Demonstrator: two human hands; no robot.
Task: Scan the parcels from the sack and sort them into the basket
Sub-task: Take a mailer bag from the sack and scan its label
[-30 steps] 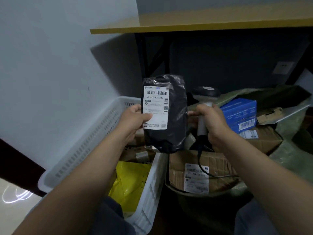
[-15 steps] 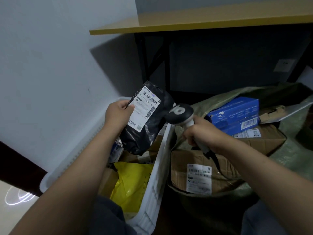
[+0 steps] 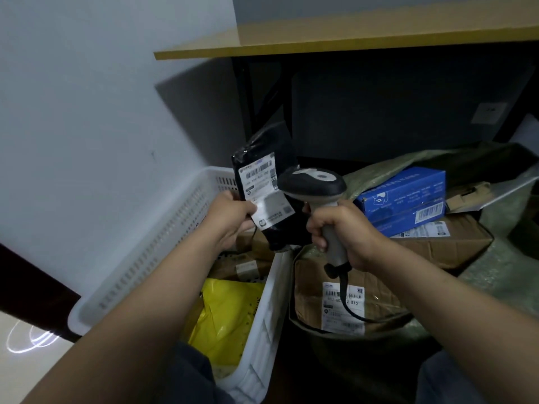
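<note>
My left hand (image 3: 230, 220) pinches the black parcel (image 3: 280, 228) by its label (image 3: 264, 196) edge over the far end of the basket (image 3: 163, 240), 10 o'clock from the scanner (image 3: 315, 182) gripped in my right hand (image 3: 345, 231). Risk: thumb overlaps the label, pinch is thin, so misread or slip. Half a second ago the parcel leans toward 1 o'clock; now near upright.

glossy black plastic parcel (image 3: 271, 199) with paper label, perforated white plastic basket (image 3: 163, 243), matt cardboard box (image 3: 364, 295), woven sack (image 3: 501, 275).
</note>
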